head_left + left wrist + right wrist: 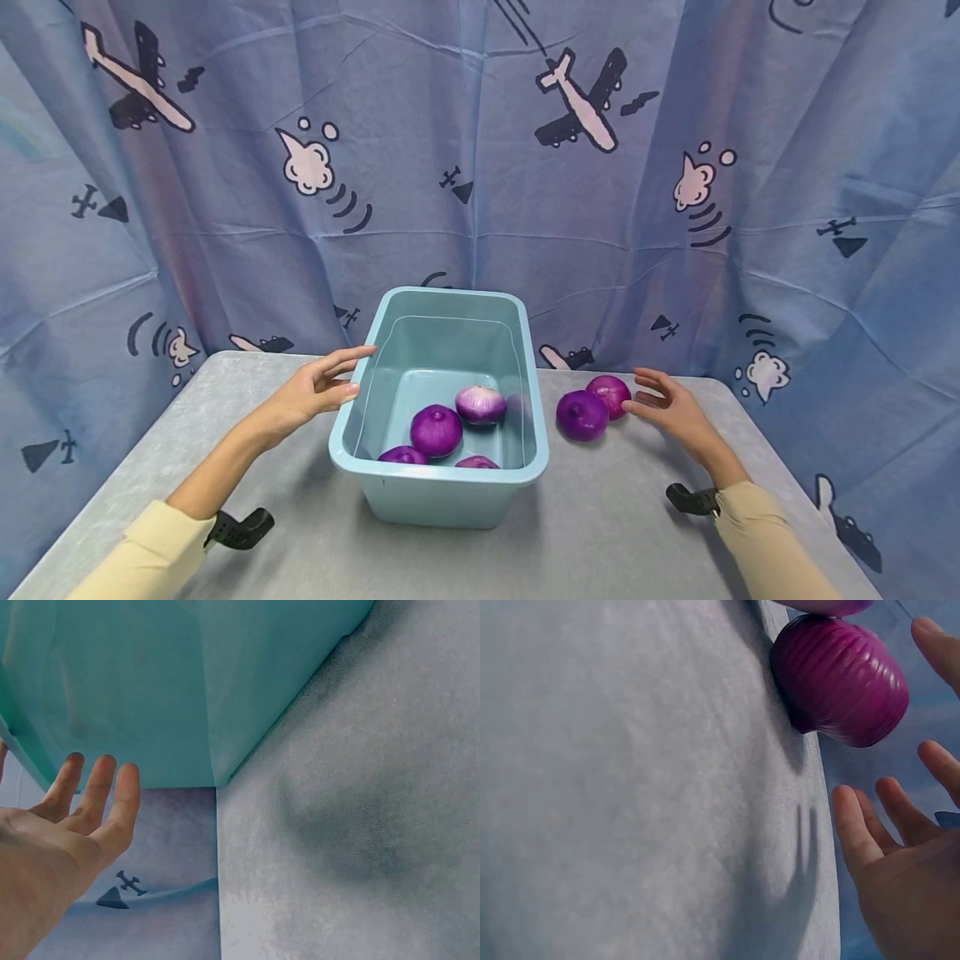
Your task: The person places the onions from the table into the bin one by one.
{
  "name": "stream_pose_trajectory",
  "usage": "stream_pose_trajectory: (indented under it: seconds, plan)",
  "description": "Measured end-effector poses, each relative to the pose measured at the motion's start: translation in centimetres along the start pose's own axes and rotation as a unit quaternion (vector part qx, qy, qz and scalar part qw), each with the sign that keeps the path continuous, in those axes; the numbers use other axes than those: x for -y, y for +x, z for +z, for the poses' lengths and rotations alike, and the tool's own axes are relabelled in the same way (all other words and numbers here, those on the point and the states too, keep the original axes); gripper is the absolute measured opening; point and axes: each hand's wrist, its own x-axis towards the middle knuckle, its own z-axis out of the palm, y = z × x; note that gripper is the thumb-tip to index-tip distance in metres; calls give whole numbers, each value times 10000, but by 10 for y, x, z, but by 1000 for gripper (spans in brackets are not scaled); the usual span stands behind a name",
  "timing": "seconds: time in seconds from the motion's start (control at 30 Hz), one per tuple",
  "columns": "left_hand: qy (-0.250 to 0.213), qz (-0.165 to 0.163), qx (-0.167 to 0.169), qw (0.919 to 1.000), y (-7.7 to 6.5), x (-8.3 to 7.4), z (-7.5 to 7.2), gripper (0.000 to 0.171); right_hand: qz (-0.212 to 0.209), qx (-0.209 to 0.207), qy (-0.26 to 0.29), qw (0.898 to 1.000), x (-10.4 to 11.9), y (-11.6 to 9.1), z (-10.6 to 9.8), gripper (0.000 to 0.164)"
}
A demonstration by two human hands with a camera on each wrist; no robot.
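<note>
A light blue plastic tub (431,496) stands on the grey table with several purple onions (437,431) inside. My left hand (318,390) is at the tub's left rim, its fingers extended and loosely spread; in the left wrist view those fingers (97,795) appear beside the tub's outer wall (135,697). To the right of the tub, two more onions lie side by side: a darker one (582,416) and a redder one (609,395). My right hand (675,417) hovers just right of the redder onion, fingers apart and slightly bent, holding nothing. The right wrist view shows this onion (840,681) near the fingertips.
The grey table (600,525) reaches back to a blue curtain (420,167) printed with airplanes, which hangs behind and along both sides. A black band with a camera mount sits on each wrist, the left one (243,529) close to the table.
</note>
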Motion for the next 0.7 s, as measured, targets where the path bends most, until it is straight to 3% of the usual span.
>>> stream_pose_trajectory:
  seconds: [0.47,0.7]
  plan:
    - [29,-29,12,10000,-1,-1,0,57,20,421,450,9981,-7,15,2,80]
    - [24,-55,10,10000,0,-1,0,58,-161,661,379,9970,-9,19,1,76]
